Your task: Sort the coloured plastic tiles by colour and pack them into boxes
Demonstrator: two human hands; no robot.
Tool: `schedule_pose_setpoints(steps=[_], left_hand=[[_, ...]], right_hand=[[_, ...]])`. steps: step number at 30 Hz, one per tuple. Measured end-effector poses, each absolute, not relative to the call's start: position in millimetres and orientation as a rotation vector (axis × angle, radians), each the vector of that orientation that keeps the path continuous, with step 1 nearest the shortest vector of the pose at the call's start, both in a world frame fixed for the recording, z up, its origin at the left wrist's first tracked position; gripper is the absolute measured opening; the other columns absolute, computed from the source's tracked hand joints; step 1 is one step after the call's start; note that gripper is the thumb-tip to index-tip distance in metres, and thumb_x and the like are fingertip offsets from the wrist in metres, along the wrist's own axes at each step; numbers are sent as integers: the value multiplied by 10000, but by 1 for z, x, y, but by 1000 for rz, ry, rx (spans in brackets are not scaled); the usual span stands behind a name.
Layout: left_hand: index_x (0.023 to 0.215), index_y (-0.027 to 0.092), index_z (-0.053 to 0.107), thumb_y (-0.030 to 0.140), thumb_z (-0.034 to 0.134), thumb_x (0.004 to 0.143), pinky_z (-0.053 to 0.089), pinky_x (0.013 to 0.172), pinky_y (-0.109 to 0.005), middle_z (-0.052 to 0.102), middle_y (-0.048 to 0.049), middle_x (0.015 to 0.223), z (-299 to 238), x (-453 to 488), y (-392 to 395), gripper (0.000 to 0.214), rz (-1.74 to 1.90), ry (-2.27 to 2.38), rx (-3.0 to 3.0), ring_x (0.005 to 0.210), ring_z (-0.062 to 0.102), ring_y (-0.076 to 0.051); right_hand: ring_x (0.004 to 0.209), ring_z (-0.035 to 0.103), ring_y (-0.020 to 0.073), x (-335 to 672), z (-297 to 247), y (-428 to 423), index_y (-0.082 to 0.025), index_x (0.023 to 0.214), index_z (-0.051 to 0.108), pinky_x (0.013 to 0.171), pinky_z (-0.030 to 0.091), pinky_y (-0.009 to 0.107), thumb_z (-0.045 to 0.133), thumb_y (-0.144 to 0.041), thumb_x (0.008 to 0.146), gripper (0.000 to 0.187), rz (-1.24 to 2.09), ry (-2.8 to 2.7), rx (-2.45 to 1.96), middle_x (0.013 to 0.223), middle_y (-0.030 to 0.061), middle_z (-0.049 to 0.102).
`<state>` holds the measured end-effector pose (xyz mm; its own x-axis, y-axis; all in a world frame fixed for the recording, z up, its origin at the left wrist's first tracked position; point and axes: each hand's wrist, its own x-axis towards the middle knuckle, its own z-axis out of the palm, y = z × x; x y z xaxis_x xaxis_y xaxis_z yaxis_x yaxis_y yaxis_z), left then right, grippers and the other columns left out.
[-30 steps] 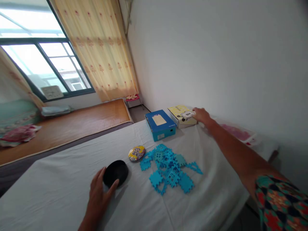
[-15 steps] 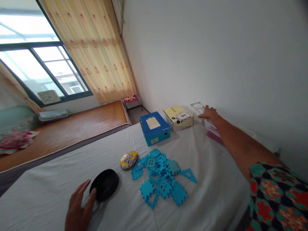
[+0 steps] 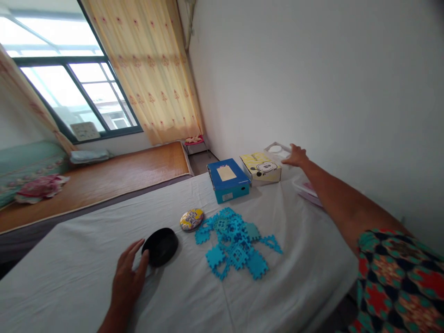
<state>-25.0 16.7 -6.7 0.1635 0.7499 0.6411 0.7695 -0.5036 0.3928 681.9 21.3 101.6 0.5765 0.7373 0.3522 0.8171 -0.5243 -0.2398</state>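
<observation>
My left hand [image 3: 129,277] lies flat on the white sheet, fingers spread, its fingertips touching the edge of a black round lid [image 3: 160,246]. My right hand [image 3: 295,156] is stretched far out toward the wall, fingers extended against a clear plastic container [image 3: 277,150] behind the yellow cartoon box [image 3: 262,167]. A blue box [image 3: 228,179] stands left of the yellow one. A pile of blue puzzle pieces [image 3: 236,242] lies in the middle, with a small patterned round tin [image 3: 192,218] beside it.
A white sheet [image 3: 79,282] covers the surface. A pink and clear packet [image 3: 308,190] lies under my right forearm. The white wall runs along the right. A wooden platform [image 3: 100,180], a curtain [image 3: 152,69] and a window [image 3: 65,92] are at the far left.
My right hand has gone from the yellow box's far corner to the clear container behind it. My left hand slid off the black lid to its edge.
</observation>
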Motion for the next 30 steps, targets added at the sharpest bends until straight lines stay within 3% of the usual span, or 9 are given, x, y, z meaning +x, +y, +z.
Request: schedule_pose_setpoints(steps=[6, 11, 17, 21, 24, 27, 30], left_hand=[[1214, 197, 566, 432, 486, 897, 406, 1072, -481, 563, -109, 1250, 10, -14, 3, 403, -1406, -1449, -2372, 1194, 529, -266], [1238, 246, 560, 460, 587, 841, 435, 1055, -471, 525, -87, 1316, 34, 6, -14, 452, -1538, -1492, -2584, 1244, 500, -262], [1467, 235, 335, 476, 781, 666, 472, 1017, -456, 378, -142, 1494, 40, 7, -29, 948, -1524, -1436, -3309, 1330, 423, -335], [1500, 229, 265, 388, 821, 627, 486, 998, -447, 347, -161, 1512, 48, -10, -34, 1048, -1444, -1541, -3358, 1356, 385, -339], [1481, 275, 302, 340, 801, 642, 557, 876, -405, 433, -153, 1446, 62, -34, -35, 978, -1319, -1612, -3397, 1270, 491, -303], [1413, 277, 413, 334, 763, 672, 591, 657, -336, 629, -121, 1191, 66, -60, -30, 821, -1106, -1722, -3539, 954, 669, -237], [1346, 244, 494, 312, 734, 695, 589, 679, -363, 702, -86, 985, 48, -71, -17, 697, -988, -1790, -3615, 819, 694, -212]], right_hand=[[1240, 404, 380, 618, 151, 12, -98, 1410, 328, 1049, 306, 476, 742, -476, 625, 964, -449, -1503, -2121, 1349, 221, 448], [1265, 414, 351, 467, 140, -27, -166, 1429, 355, 1086, 305, 465, 737, -479, 633, 937, -142, -2022, -1586, 1377, 160, 453], [1273, 424, 314, 310, 68, -75, -207, 1460, 315, 1088, 331, 461, 762, -384, 602, 984, 261, -2287, -1111, 1382, 143, 460], [1284, 416, 324, 279, 52, -76, -227, 1474, 311, 1085, 332, 496, 762, -359, 597, 995, 355, -2259, -1108, 1398, 141, 445], [1293, 411, 328, 279, 55, -77, -259, 1478, 323, 1085, 329, 509, 758, -359, 611, 976, 391, -2289, -1105, 1399, 130, 450], [1294, 410, 328, 285, 57, -83, -311, 1453, 380, 1082, 326, 522, 766, -374, 615, 925, 430, -2366, -1060, 1374, 107, 477], [1305, 396, 324, 284, 55, -79, -319, 1424, 429, 1074, 338, 512, 783, -376, 597, 902, 482, -2426, -1042, 1396, 99, 453]])
